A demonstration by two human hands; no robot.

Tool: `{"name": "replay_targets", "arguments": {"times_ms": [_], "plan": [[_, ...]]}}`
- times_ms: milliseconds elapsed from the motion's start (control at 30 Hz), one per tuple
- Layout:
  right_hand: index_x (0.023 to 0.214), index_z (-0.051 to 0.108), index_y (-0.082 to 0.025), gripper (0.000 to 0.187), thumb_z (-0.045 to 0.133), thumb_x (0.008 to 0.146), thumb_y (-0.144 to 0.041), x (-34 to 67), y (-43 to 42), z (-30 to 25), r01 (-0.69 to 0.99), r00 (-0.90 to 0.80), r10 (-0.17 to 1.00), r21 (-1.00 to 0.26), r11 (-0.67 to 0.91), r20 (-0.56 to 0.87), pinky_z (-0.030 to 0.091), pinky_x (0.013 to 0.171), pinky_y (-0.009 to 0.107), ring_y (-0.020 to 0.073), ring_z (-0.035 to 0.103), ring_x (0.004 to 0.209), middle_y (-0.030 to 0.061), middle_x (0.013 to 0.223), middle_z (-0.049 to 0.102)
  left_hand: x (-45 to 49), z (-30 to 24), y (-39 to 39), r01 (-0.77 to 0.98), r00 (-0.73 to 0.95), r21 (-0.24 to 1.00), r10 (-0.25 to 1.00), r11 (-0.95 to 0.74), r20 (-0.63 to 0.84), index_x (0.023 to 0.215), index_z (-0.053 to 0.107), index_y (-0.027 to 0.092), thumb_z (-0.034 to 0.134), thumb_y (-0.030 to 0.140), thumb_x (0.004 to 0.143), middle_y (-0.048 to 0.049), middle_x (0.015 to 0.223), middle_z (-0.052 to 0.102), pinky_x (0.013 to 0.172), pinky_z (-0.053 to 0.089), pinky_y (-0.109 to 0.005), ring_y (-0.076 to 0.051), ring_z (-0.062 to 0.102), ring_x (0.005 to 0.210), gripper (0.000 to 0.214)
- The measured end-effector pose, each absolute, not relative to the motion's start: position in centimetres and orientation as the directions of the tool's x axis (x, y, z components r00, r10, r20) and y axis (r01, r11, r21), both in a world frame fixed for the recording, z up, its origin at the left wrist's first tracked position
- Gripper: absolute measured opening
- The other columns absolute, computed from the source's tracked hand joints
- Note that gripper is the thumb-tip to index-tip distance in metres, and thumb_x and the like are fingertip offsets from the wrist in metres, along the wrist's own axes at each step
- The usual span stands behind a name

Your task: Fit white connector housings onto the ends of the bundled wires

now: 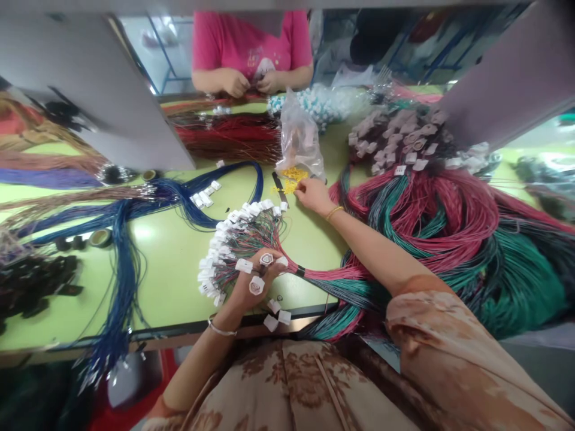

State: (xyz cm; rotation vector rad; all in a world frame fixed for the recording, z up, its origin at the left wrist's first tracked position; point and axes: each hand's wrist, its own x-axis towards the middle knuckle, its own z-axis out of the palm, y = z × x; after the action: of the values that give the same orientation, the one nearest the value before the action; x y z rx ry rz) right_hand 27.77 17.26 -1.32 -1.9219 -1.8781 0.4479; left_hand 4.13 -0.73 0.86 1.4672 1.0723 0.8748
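My left hand [256, 278] is closed around wires that end in white plastic connectors [256, 285]; several of these stick out around its fingers. Beside it, a fan of wires with many white connectors [215, 257] spreads over the table, joined to a pink, green and black wire bundle wrapped with a black band [300, 271]. My right hand [312, 194] reaches forward to a small heap of yellow pieces [291, 178], its fingertips pinched together at the heap's edge. Whether a piece is between those fingertips is too small to make out.
A clear plastic bag [300, 137] stands behind the yellow heap. Blue wires [121, 257] lie left, some hanging over the table edge [179, 331]. Large pink and green wire coils [431, 221] fill the right. Across the table sits a person in a pink shirt [251, 45]. Grey panels [99, 90] stand upright.
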Motion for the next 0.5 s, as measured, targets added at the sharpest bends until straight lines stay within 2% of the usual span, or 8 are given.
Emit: {"name": "replay_targets", "arguments": {"times_ms": [100,200,267,333,400,500], "plan": [[0.082,0.065,-0.015,0.006,0.06,0.084,-0.017,27.7,17.3,-1.0,0.824,0.053,0.997,-0.566,-0.013,0.055,0.049,0.087,0.04,0.0262,0.066,0.09,0.0135,0.092,0.073,4.0,0.6,-0.7,0.121,0.278,0.993,0.96,-0.006,-0.029,0.089,0.065,0.02,0.067,0.044,0.089,-0.0012,0.073,0.067,0.062,0.047,-0.028,-0.015,0.061,0.064,0.024],[0.086,0.061,-0.016,0.003,0.058,0.087,-0.016,27.4,16.3,-0.4,0.733,0.048,0.999,-0.68,-0.023,0.019,0.054,0.078,0.034,0.0191,0.068,0.078,0.0087,0.085,0.072,4.0,0.3,-0.7,0.007,0.246,0.994,0.963,0.112,-0.11,0.093,0.063,0.02,0.068,0.046,0.087,0.0014,0.064,0.066,0.055,0.045,-0.026,-0.013,0.059,0.055,0.027],[0.086,0.058,-0.017,0.004,0.062,0.086,-0.018,26.9,14.9,0.1,0.516,0.028,0.999,-0.855,-0.051,-0.043,0.055,0.071,0.029,0.0149,0.067,0.07,0.0041,0.078,0.07,4.1,0.3,-0.8,-0.075,0.201,0.983,0.968,0.168,-0.15,0.097,0.062,0.021,0.073,0.044,0.084,-0.0003,0.071,0.071,0.056,0.048,-0.025,-0.014,0.065,0.06,0.029],[0.082,0.059,-0.017,0.013,0.071,0.081,-0.022,26.2,13.0,0.9,0.202,-0.027,0.994,-0.975,-0.095,-0.103,0.055,0.065,0.026,0.0119,0.064,0.064,0.0005,0.073,0.067,4.1,0.4,-0.8,-0.145,0.133,0.972,0.977,0.187,-0.169,0.101,0.064,0.021,0.078,0.042,0.079,-0.0019,0.082,0.074,0.058,0.051,-0.025,-0.016,0.071,0.068,0.034],[0.079,0.062,-0.017,0.022,0.08,0.074,-0.028,25.5,11.1,1.6,-0.03,-0.097,0.984,-0.988,-0.153,-0.149,0.053,0.059,0.023,0.0092,0.06,0.059,-0.0018,0.071,0.064,4.1,0.6,-0.7,-0.183,0.093,0.963,0.978,0.2,-0.186,0.103,0.067,0.02,0.08,0.04,0.077,-0.0019,0.082,0.075,0.061,0.053,-0.026,-0.017,0.073,0.071,0.035],[0.082,0.069,-0.017,0.028,0.087,0.069,-0.033,24.5,8.4,2.6,-0.198,-0.2,0.951,-0.941,-0.274,-0.235,0.053,0.058,0.021,0.007,0.059,0.059,-0.0022,0.074,0.065,3.8,0.7,-0.7,-0.182,0.073,0.965,0.981,0.189,-0.178,0.1,0.072,0.019,0.078,0.039,0.079,-0.002,0.075,0.074,0.064,0.056,-0.028,-0.017,0.072,0.07,0.03]]}}
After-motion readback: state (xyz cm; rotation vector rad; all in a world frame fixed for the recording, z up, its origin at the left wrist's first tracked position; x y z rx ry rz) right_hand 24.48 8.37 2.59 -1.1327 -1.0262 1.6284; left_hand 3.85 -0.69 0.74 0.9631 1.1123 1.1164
